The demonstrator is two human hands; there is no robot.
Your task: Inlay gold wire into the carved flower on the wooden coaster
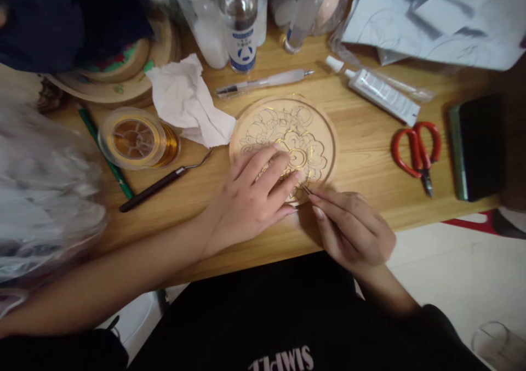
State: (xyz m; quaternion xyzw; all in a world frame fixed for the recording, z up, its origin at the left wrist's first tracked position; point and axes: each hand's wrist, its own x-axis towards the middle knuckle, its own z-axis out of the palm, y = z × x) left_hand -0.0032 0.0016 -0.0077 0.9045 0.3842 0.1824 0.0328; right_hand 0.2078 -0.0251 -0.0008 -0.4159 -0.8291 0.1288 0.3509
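A person's left hand (249, 198) lies palm down across the wooden board (321, 130) from 7 o'clock, covering part of its gold-outlined flower pattern; whether its fingers pinch anything beneath cannot be told. The right hand (355, 226), at 4 o'clock, grasps a thin dark tool (307, 189) between thumb and fingers, its tip at the board's lower edge, the rest hidden by the fingers.

The round board sits mid-table, its lower left blocked from view. From its center, a crumpled tissue (193, 108) lies at 10 o'clock, touching or nearly touching the rim, with a spool of gold wire (168, 145) at 9. A pen (283, 79) rests near 12 and a tube (382, 94) at 2, its print too blurred to read. Red-handled cutters (419, 150) lie at 3, a dark phone (479, 149) beyond them. At 11 stands a bottle (242, 36), its cap cut off by the frame, as is the plastic bag (49, 195) far out toward 9.
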